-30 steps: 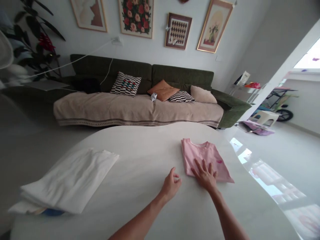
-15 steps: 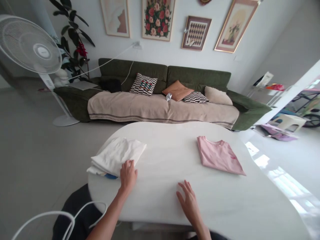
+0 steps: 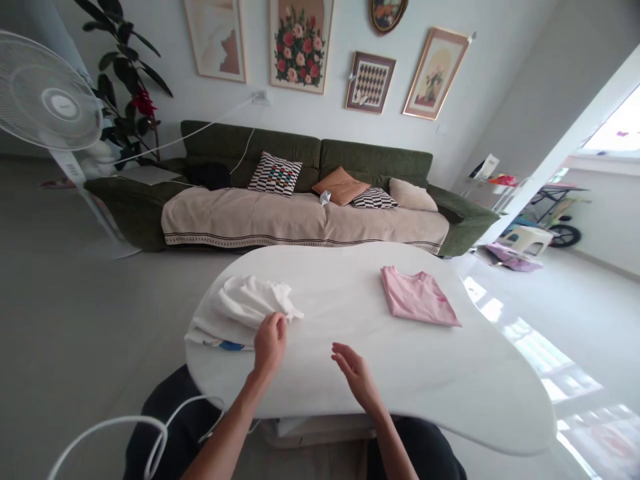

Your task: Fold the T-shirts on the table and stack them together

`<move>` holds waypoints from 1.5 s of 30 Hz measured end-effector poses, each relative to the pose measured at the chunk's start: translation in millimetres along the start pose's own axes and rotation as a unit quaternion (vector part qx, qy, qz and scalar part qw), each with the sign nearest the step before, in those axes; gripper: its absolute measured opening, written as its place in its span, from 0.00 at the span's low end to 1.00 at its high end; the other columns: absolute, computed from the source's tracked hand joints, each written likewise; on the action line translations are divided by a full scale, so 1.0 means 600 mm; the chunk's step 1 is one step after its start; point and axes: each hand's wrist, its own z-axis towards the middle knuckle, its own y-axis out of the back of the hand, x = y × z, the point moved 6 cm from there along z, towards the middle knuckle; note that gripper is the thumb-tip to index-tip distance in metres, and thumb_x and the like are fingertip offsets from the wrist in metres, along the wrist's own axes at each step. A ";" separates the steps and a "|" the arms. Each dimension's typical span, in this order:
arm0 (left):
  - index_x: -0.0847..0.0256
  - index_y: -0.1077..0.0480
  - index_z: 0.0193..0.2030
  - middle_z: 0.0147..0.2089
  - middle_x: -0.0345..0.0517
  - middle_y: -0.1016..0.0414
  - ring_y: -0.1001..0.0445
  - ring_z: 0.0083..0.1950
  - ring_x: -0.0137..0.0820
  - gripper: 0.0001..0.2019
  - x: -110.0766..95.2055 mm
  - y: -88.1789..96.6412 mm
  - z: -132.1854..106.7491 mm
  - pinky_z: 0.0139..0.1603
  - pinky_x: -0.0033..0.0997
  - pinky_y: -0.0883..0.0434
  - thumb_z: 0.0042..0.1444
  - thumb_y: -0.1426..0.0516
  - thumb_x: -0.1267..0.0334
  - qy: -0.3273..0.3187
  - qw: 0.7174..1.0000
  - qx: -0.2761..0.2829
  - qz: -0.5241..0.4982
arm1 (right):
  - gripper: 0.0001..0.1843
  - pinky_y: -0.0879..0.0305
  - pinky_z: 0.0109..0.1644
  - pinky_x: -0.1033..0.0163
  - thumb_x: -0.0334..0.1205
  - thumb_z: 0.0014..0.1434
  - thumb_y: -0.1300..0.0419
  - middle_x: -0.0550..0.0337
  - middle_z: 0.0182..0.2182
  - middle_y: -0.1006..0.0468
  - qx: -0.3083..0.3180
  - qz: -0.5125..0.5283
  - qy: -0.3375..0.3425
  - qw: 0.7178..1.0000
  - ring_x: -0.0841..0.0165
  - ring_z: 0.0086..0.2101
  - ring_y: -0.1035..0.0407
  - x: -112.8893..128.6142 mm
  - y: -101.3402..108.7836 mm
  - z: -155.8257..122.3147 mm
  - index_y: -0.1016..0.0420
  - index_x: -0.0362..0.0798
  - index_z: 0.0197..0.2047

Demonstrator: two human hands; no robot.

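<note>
Right now, your left hand (image 3: pixel 271 343) has its fingers pinched together on the near right edge of the white cloth (image 3: pixel 250 303), which lies rumpled at the left end of the white bench (image 3: pixel 330 280). A blue patch (image 3: pixel 231 346) shows along the cloth's near side. Your right hand (image 3: pixel 355 373) holds nothing; its fingers are loosely extended, slightly curled, over the near middle of the bench, and you cannot tell from this view whether they touch it. The pink shirt (image 3: pixel 417 298) lies folded flat farther right, neckline away from you, apart from both your hands. Past the bench stands a green sofa (image 3: pixel 375 160).
</note>
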 end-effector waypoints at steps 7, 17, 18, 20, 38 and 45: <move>0.51 0.28 0.36 0.34 0.44 0.27 0.29 0.37 0.33 0.09 -0.150 -0.028 -0.217 0.39 0.29 0.34 0.54 0.50 0.58 -0.128 0.866 0.422 -0.235 | 0.29 0.35 0.37 0.63 0.50 0.43 0.38 0.57 0.33 0.24 -0.049 0.198 -0.144 0.968 0.66 0.33 0.30 0.004 -0.061 -0.010 0.32 0.45 0.47; 0.53 0.43 0.57 0.54 0.51 0.35 0.31 0.48 0.35 0.27 -0.077 -0.061 -0.151 0.44 0.32 0.35 0.50 0.46 0.50 0.199 0.818 0.329 -0.429 | 0.12 0.38 0.39 0.65 0.43 0.51 0.45 0.56 0.37 0.29 -0.218 0.007 0.213 0.952 0.68 0.38 0.35 0.229 0.101 -0.003 0.26 0.47 0.35; 0.51 0.47 0.59 0.56 0.50 0.36 0.31 0.49 0.34 0.29 -0.065 -0.072 -0.145 0.42 0.32 0.34 0.51 0.48 0.48 0.253 0.786 0.319 -0.466 | 0.11 0.38 0.39 0.66 0.41 0.52 0.47 0.56 0.38 0.30 -0.183 -0.029 0.247 0.951 0.68 0.39 0.35 0.265 0.092 -0.007 0.26 0.48 0.35; 0.48 0.52 0.60 0.55 0.49 0.36 0.30 0.49 0.34 0.28 -0.041 -0.088 -0.143 0.41 0.33 0.34 0.53 0.52 0.45 0.340 0.718 0.298 -0.530 | 0.12 0.38 0.37 0.68 0.37 0.55 0.50 0.56 0.39 0.31 -0.071 -0.097 0.273 0.954 0.70 0.38 0.35 0.301 0.052 -0.022 0.26 0.49 0.37; 0.57 0.51 0.60 0.28 0.35 0.27 0.27 0.34 0.29 0.37 0.088 -0.057 -0.142 0.36 0.26 0.33 0.43 0.41 0.60 0.273 0.848 0.130 -0.435 | 0.30 0.41 0.50 0.55 0.32 0.44 0.45 0.49 0.43 0.30 0.029 -0.410 0.126 0.903 0.58 0.46 0.38 0.033 -0.060 -0.089 0.39 0.45 0.54; 0.66 0.27 0.36 0.33 0.44 0.24 0.28 0.32 0.30 0.14 0.033 -0.027 -0.052 0.32 0.26 0.33 0.45 0.48 0.62 0.193 0.900 0.160 -0.357 | 0.14 0.39 0.32 0.67 0.32 0.48 0.53 0.58 0.26 0.26 -0.074 -0.309 0.079 0.945 0.68 0.28 0.32 0.096 0.073 -0.055 0.28 0.47 0.33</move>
